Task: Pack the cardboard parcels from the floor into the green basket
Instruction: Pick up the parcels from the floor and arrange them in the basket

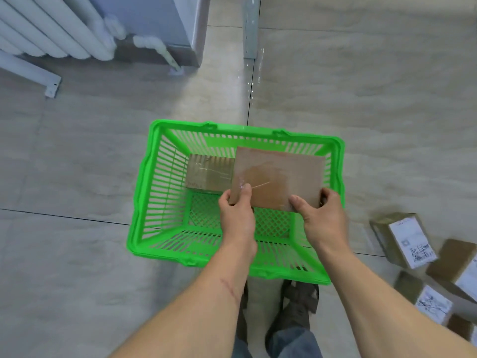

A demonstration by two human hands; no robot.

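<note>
The green basket (157,192) stands on the tiled floor in the middle of the view. A brown cardboard parcel (278,177) with clear tape hangs above the basket's right half. My left hand (236,210) grips its near left corner and my right hand (322,215) grips its near right corner. A smaller taped parcel (207,174) lies on the basket's bottom at the far left. Several more parcels with white labels (405,239) lie on the floor at the right.
A white radiator (51,29) with a pipe stands at the far left, next to a grey cabinet base (185,34). A metal post (250,29) rises behind the basket. My feet (296,306) are just in front of the basket's near rim.
</note>
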